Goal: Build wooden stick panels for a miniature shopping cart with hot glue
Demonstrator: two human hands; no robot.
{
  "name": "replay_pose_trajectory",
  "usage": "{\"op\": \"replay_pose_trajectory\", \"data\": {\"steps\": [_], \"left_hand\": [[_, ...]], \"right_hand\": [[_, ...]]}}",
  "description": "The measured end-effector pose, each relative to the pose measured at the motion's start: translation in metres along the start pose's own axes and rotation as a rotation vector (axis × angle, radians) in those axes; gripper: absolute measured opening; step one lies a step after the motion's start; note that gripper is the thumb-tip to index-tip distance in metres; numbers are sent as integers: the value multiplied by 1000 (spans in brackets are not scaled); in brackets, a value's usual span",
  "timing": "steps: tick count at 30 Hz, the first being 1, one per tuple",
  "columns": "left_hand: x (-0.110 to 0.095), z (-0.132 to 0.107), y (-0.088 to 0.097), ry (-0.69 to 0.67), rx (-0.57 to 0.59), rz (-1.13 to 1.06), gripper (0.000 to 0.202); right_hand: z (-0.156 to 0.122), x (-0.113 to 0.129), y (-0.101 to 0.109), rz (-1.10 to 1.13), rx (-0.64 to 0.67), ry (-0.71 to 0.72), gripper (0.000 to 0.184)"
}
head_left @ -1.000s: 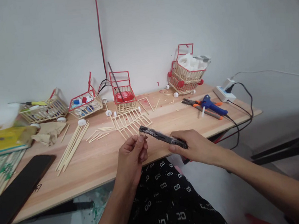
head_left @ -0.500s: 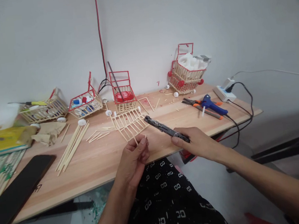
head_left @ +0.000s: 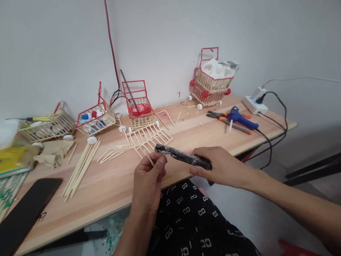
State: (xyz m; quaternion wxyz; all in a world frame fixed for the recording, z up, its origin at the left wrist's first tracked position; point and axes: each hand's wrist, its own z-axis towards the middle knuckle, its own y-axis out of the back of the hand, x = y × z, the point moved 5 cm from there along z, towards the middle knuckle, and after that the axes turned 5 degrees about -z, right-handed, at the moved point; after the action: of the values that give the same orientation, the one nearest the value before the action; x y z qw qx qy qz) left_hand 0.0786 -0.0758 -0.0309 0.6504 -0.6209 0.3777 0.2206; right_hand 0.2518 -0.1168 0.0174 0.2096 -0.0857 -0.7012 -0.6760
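Black and scuffed, a tool (head_left: 177,154) slants just below the frame's centre, its end wrapped in the right hand (head_left: 219,165); the left hand (head_left: 147,178), lower left of centre, pinches a thin wooden stick (head_left: 150,159) near the tool's tip.

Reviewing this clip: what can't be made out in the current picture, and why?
All in the head view:
- Stick: its lower end is hidden by the left hand's fingers.
- Dark tool: its handle end is covered by the right hand.
- Yellow packet: cut off by the left edge; its print is too small and blurred.
- Red object: cut off by the bottom edge.
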Motion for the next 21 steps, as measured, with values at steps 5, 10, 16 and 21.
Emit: {"op": "replay_pose_trajectory", "data": {"steps": [5,10,16,21], "left_hand": [[0,-1,-1,9,14,-10,15],[1,0,-2,4,2,-20,16],[3,0,-3,17,-13,-27,18],[6,0,-5,66,34,-66,22]], "right_hand": [[-2,-1,2,-14,-13,-2,39],[-2,-2,4,-53,-72,2,42],[-2,-4,1,-85,-106,-9,45],[0,-7,-1,-105,-100,-8,39]]}}
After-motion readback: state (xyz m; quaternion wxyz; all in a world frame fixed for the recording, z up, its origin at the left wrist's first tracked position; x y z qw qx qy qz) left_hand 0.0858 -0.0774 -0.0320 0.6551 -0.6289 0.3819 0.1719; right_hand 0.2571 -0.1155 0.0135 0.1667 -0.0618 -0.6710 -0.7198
